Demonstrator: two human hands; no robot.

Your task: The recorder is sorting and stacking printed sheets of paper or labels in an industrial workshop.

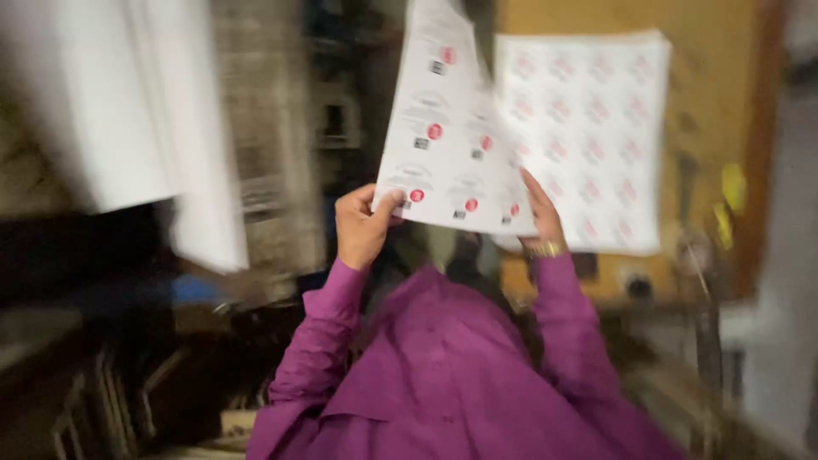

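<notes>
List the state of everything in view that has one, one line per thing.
printed sheet, lifted, slightly bent, held at its lower edge.
co-worker's left-side hand, closed on the sheet's lower corner.
co-worker's right-side hand, fingers flat against the sheet.
second printed sheet, spread flat, partly covered by the held one.
white sheets, too blurred to tell.

A person in a purple shirt (443,366) fills the lower middle, both raised arms blocking passage there. The held printed sheets (452,128) screen the upper middle, with a stack of sheets (588,145) just behind to the right. A blurred white stack (128,111) closes the upper left. Dark open room lies between these, left of the raised arm.
</notes>
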